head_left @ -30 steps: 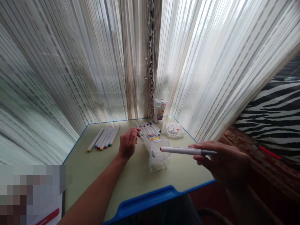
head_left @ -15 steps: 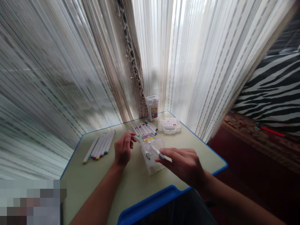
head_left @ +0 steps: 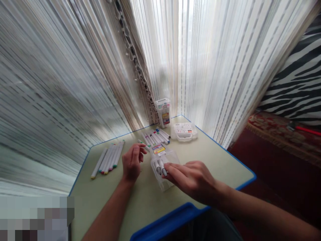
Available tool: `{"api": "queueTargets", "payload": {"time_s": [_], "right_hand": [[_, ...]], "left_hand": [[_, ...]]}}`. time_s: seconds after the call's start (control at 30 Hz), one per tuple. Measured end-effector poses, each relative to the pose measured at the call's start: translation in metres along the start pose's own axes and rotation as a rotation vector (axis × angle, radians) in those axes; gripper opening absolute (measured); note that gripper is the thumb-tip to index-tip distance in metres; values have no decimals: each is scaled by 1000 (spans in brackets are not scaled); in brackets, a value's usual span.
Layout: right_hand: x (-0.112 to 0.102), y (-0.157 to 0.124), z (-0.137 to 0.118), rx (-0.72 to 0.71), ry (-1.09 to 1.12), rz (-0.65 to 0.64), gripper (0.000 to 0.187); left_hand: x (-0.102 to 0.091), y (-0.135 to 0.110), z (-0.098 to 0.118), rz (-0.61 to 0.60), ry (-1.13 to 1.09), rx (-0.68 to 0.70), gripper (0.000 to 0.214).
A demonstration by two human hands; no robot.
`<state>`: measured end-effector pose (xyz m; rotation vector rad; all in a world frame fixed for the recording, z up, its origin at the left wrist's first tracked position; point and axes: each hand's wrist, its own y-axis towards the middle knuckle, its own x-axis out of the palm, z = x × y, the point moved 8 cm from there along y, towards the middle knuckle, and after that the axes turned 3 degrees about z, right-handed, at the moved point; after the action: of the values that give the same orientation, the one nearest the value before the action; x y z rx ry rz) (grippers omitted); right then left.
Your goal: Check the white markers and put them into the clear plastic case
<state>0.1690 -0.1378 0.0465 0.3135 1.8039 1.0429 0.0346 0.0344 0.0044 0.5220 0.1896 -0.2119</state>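
A clear plastic marker case (head_left: 163,167) lies on its side in the middle of the pale green table (head_left: 140,197), with two grey-capped markers (head_left: 160,166) inside it. My right hand (head_left: 190,179) rests over the case's right side, fingers stretched out, fingertips touching the end of one marker. My left hand (head_left: 132,162) lies to the left of the case, fingers curled loosely, fingertips near a loose marker (head_left: 143,144); nothing shows in its grip.
A row of several markers (head_left: 109,158) lies at the table's left. Another row (head_left: 155,136) lies behind the case. A second upright case (head_left: 163,111) and a flat lid (head_left: 184,131) stand at the far corner. Striped curtains surround the table; its front edge is blue.
My right hand brought a white marker from the right over to the case and pushed it in beside the first. The left hand barely moved.
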Motion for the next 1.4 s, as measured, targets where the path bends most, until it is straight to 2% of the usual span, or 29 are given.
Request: {"api": "queueTargets", "payload": {"time_s": [0.1,0.17,0.27,0.53,0.77,0.97,1.2,1.4], "right_hand": [[3,4,-7,-105,-123,-82,19],[7,5,-7,-118,-150,-159,19],[10,4,-3,-65,-122,-246,20],[16,0,4,47,-50,-349,16],[15,8,4,147,-55,-511,33],[20,16,-4,164,-16,-619,48],[18,16,-2,225,16,-726,50],[18,15,0,259,29,-765,54]], "left_hand": [[0,0,-1,1,-5,-2,39],[0,0,-1,0,-7,-2,39],[0,-1,-2,-6,-12,-7,38],[1,0,-3,-8,-21,-14,38],[1,0,-4,-5,-45,-9,39],[1,0,-3,0,-41,4,38],[2,0,-3,-12,-43,15,38],[2,0,-4,-13,-55,15,38]]}}
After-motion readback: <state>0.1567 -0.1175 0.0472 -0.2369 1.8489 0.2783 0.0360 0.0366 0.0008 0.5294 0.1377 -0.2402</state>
